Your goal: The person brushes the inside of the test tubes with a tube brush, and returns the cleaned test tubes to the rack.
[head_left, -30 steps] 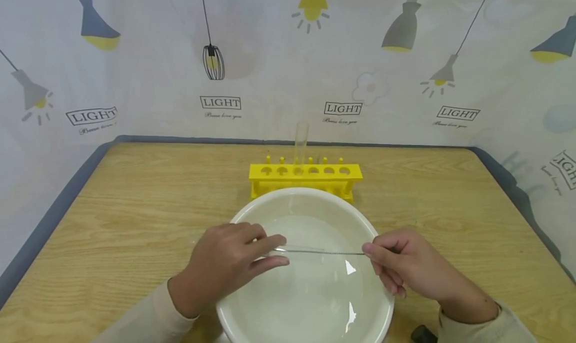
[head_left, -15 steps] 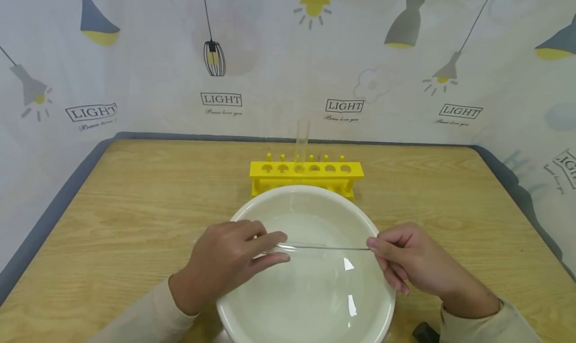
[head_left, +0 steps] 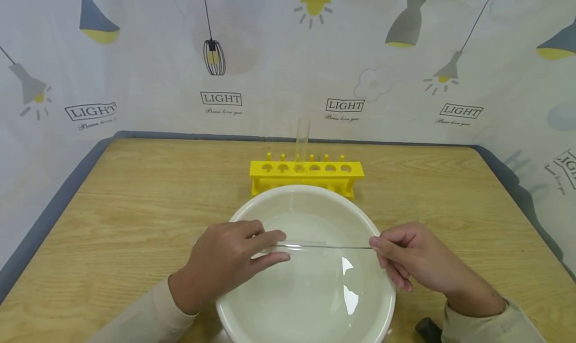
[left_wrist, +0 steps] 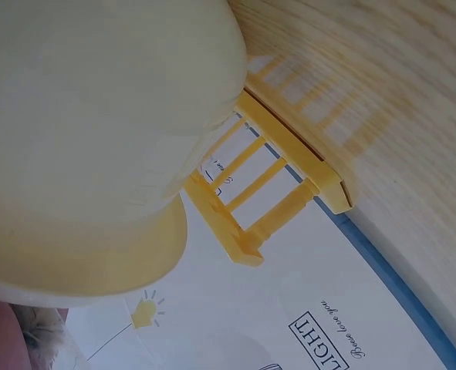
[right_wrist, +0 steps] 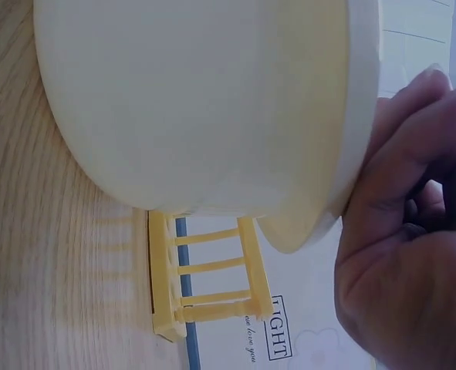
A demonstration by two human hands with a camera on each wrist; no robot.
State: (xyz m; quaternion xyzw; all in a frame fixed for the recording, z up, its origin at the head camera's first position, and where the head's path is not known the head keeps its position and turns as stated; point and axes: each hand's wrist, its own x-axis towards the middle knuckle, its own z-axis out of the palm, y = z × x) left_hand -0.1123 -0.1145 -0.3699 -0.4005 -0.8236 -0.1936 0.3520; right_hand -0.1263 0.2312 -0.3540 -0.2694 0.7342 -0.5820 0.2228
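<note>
Above the white basin (head_left: 300,188), my left hand (head_left: 231,250) grips a clear glass test tube (head_left: 306,245), which lies roughly level with its mouth to the right. The twisted wire handle of a test tube brush (head_left: 348,247) comes out of that mouth. Thumb and fingers of my right hand (head_left: 420,260) pinch the wire's far end, near the basin's right rim. Grey bristles (left_wrist: 38,335) show beside my left hand in the left wrist view; in the head view my fingers cover most of the brush head.
Behind the basin stands a yellow test tube rack (head_left: 306,169), with one clear tube (head_left: 302,138) upright in it. A dark object (head_left: 428,330) lies by my right sleeve. The basin seems to hold water.
My right hand has shifted slightly to the right, and a bit more wire shows outside the tube mouth. My left hand has stayed nearly in place.
</note>
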